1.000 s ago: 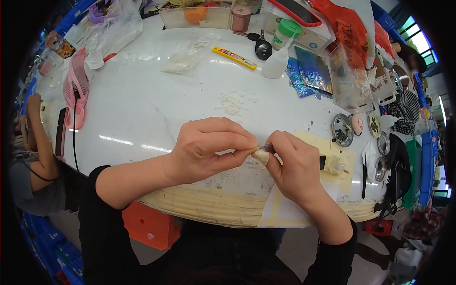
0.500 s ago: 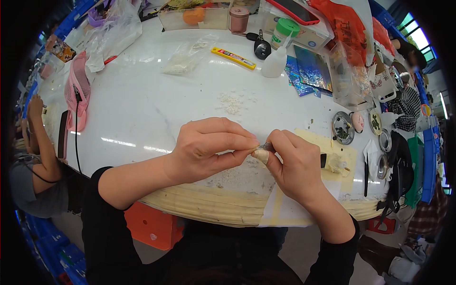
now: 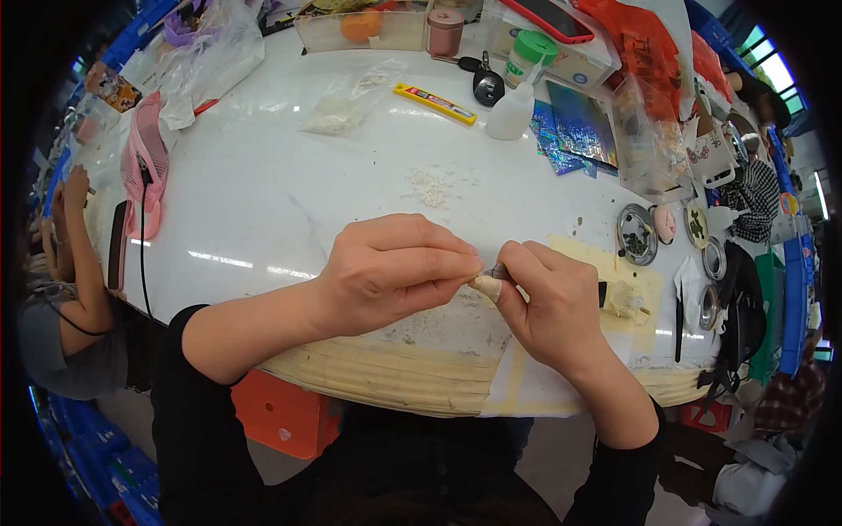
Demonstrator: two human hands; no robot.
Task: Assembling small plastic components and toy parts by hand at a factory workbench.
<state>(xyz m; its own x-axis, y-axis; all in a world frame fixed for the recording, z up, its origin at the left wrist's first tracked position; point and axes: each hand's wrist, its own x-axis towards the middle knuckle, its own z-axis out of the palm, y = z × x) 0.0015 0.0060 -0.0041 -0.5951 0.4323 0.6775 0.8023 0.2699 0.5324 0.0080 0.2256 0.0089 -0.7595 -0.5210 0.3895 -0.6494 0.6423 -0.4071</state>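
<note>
Over the near part of the white table, my left hand [image 3: 390,272] is closed in a pinch, its fingertips meeting those of my right hand [image 3: 557,302]. What the left fingers hold is too small to make out. My right hand is curled shut on a small grey piece [image 3: 501,272], mostly hidden by the fingers. A pale wrap [image 3: 487,287] covers the right thumb's tip. Beyond the hands lies a loose heap of small white grains [image 3: 429,187]. A clear plastic bag [image 3: 338,114] with whitish contents rests farther back.
A slim yellow case [image 3: 435,104], a car key [image 3: 488,88], a white squeeze bottle [image 3: 510,114] and shiny blue sheets [image 3: 574,127] lie at the back. Round metal tins [image 3: 637,234] and black tweezers [image 3: 679,324] are on the right. At far left, another person's arm [image 3: 83,254] reaches in.
Both hands stay fingertip to fingertip, with the right fingers shifted slightly. The whole view has moved a little. The other person's hand at far left has moved up slightly.
</note>
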